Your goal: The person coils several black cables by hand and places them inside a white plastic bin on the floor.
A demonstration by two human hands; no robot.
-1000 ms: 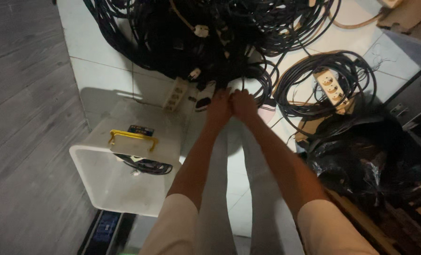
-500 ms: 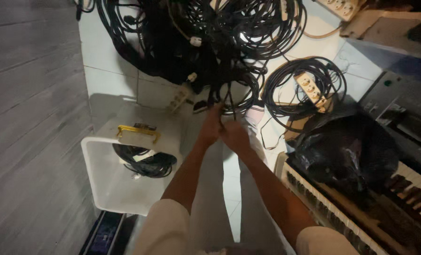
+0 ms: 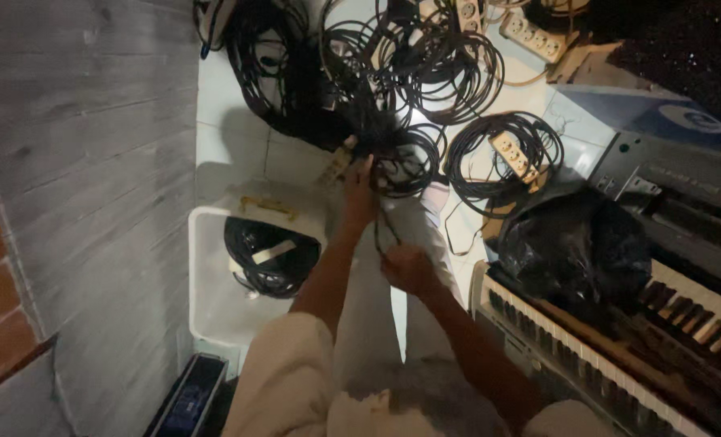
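Hands have split since 1 s ago: L hand (image 3: pixel 359 188) stays up at the tangled cable pile (image 3: pixel 376 89), closed on a black cable (image 3: pixel 384 231); R hand (image 3: pixel 407 269) has pulled back toward the body, gripping the same cable lower down (it runs taut betw. them). White bin (image 3: pixel 215 299) w/ coiled cable sits left.

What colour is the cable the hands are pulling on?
Black; the cable runs between both hands, seen in the head view.
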